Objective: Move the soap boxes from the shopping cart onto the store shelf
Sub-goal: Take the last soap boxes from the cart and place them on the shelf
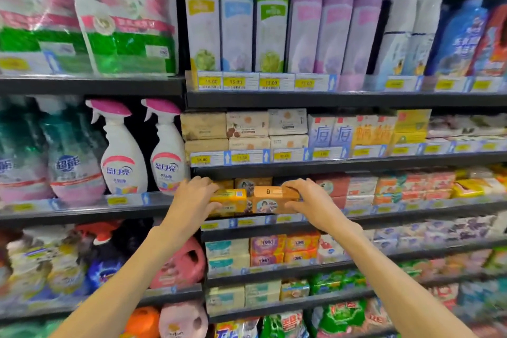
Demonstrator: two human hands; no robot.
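Both my arms reach up to the middle shelf (356, 217) of soap. My left hand (196, 197) grips a yellow soap box (231, 200) at the shelf's front edge. Beside it on the right, my right hand (304, 200) holds an orange-brown soap box (270, 199) with a picture on its face. The two boxes sit side by side, touching, on top of other boxes in the row. More soap boxes of the same kinds stand behind them. The shopping cart is out of view.
Red and orange soap boxes (384, 186) fill the shelf to the right. Spray bottles (123, 151) stand on the left shelf. Aerosol cans (271, 19) line the top shelf. Lower shelves hold more soap packs (274, 251) and detergent bags.
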